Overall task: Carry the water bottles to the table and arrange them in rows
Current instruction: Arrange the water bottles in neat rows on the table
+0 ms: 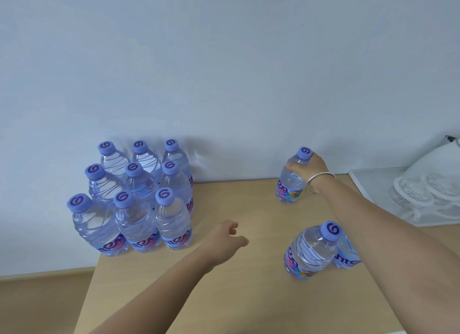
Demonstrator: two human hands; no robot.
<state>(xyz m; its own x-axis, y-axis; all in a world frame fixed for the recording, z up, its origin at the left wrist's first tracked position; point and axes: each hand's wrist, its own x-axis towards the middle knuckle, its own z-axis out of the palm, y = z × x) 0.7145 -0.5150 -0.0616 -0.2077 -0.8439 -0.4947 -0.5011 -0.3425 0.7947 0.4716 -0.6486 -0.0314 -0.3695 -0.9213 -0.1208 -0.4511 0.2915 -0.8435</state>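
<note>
Several clear water bottles (135, 196) with purple caps stand in three rows at the back left of the wooden table (224, 296). My right hand (310, 168) grips the neck of a single bottle (291, 184) standing at the back right near the wall. Two more bottles stand at the front right: one (311, 252) in full view, the other (347, 255) partly hidden behind it and my right forearm. My left hand (225, 241) hovers over the middle of the table, fingers loosely curled, holding nothing.
A white tray (368, 184) holding clear glassware (418, 191) sits at the far right edge. A white wall runs behind the table. The table's left edge drops to a wooden floor (37, 303).
</note>
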